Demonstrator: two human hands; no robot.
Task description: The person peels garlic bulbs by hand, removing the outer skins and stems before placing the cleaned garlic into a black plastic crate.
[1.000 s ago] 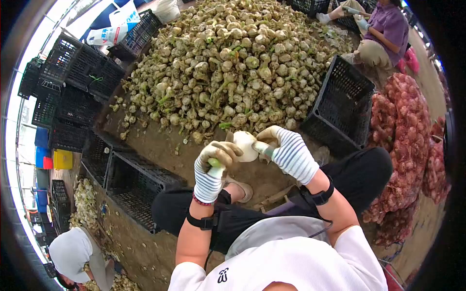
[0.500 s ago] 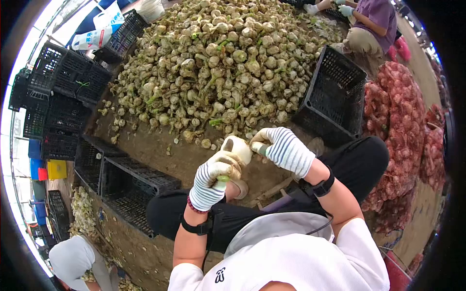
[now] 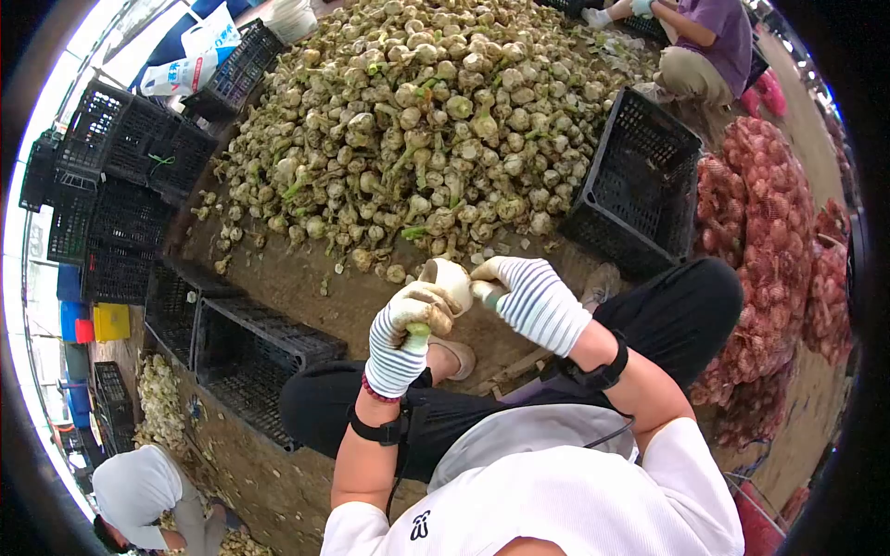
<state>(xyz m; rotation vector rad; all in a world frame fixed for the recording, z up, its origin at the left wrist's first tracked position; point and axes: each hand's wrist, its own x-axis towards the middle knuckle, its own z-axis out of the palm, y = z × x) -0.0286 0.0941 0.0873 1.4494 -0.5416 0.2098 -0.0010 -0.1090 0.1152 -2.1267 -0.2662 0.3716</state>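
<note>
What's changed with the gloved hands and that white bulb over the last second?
The left hand has curled further over the white bulb, hiding much of the broad pale face that showed earlier. The right hand stays pressed at the bulb's side. Both keep their grip; the heap and black crates look unchanged.

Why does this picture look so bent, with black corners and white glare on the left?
Head view: a fisheye lens bows the bulb pile and black crates and leaves a dark rim; daylight blows out its left edge; at centre the left hand, right hand and white bulb are sharp.
</note>
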